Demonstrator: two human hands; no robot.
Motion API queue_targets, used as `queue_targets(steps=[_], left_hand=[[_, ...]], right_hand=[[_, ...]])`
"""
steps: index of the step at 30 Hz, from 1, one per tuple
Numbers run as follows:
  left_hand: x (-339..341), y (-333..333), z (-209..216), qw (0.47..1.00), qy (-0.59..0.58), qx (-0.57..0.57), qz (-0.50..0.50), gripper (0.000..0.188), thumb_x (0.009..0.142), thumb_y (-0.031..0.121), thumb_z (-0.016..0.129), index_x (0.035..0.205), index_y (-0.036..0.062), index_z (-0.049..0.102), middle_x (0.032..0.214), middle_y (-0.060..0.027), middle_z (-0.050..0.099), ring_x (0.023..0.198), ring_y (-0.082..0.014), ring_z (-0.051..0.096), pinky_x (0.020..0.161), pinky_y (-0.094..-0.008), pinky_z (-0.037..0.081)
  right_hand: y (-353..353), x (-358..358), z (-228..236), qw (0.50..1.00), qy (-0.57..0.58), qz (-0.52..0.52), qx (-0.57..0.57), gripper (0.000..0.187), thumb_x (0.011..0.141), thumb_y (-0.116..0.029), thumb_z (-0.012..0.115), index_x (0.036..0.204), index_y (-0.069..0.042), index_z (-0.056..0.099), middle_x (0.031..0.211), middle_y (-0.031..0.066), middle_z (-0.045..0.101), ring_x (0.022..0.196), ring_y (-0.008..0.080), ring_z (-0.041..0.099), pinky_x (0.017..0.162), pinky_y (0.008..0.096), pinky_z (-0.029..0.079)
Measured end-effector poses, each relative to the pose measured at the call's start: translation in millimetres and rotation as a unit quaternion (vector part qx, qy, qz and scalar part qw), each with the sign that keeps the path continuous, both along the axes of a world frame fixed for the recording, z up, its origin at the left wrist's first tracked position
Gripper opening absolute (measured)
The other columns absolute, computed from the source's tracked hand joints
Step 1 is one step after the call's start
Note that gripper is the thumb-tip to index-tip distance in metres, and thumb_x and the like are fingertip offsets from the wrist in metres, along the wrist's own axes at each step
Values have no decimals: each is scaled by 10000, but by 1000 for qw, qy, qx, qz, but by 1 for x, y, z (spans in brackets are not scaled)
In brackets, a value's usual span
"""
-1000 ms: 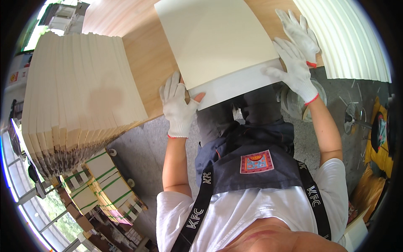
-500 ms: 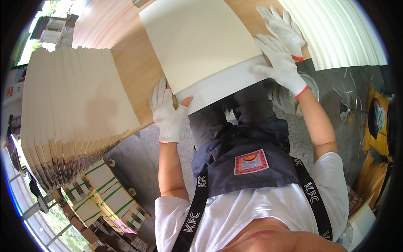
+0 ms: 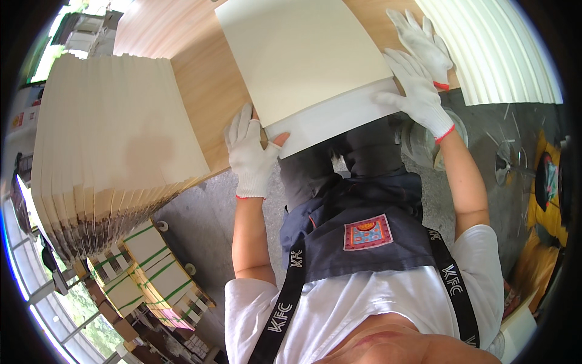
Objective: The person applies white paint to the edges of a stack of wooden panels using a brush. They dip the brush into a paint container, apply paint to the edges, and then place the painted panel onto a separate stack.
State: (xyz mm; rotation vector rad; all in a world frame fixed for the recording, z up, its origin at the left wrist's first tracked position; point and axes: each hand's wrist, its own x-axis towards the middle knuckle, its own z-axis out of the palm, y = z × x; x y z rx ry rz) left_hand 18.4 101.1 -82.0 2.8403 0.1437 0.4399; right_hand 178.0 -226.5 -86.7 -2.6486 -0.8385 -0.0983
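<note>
A large cream sheet [image 3: 309, 54] lies on the wooden table, over a white sheet [image 3: 339, 118] whose near strip sticks out past the table edge toward my body. I wear white knit gloves with red cuffs. My left hand [image 3: 248, 151] is at the near left corner, fingers stretched along the side and bare thumb tip at the white strip. My right hand [image 3: 418, 97] lies open at the right edge, fingers extended and thumb on the white strip. Just beyond it, a loose white glove [image 3: 421, 45] rests on the table. What lies under the cream sheet is hidden.
A tall stack of cream sheets [image 3: 115, 115] stands at the left of the table [image 3: 206, 91]. More pale sheets [image 3: 497, 48] are layered at the right. Strapped bundles [image 3: 145, 267] sit on the floor at lower left. A metal stand [image 3: 503, 164] is at the right.
The scene has shifted slightly rightward in view. Both hands keep the same places at the sheets' edges.
</note>
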Motion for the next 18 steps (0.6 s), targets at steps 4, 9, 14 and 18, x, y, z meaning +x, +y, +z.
queue_targets(steps=[4,9,14,18], left_hand=[[1,-1,1,1000,1,2,2,714,724,438,792,1264,10,604,1394,-157,532,1282,-350,459,1097,-445,337],[0,0,2,1000,6,22,-1,703,735,423,795,1267,9,598,1395,-166,530,1291,-360,454,1098,-448,342],[1,-5,2,999,-9,7,40,660,717,340,826,1237,5,597,1380,-162,537,1276,-382,465,1063,-449,392],[9,-19,27,995,-37,17,-96,686,644,272,859,1239,55,594,1325,-130,562,1210,-365,512,1015,-446,433]], right_hand=[[-1,2,-4,1000,13,-8,9,860,839,-595,639,1478,-71,400,1528,118,390,1440,283,311,1180,424,241],[0,2,-1,1000,15,-2,5,870,839,-605,635,1484,-76,389,1530,117,387,1446,277,303,1183,426,235],[-1,1,1,1000,7,-6,-7,873,838,-620,621,1481,-76,392,1534,103,386,1448,267,298,1186,424,224],[-3,3,-5,1000,3,-3,-2,880,831,-623,622,1481,-75,392,1539,91,381,1450,262,292,1184,429,223]])
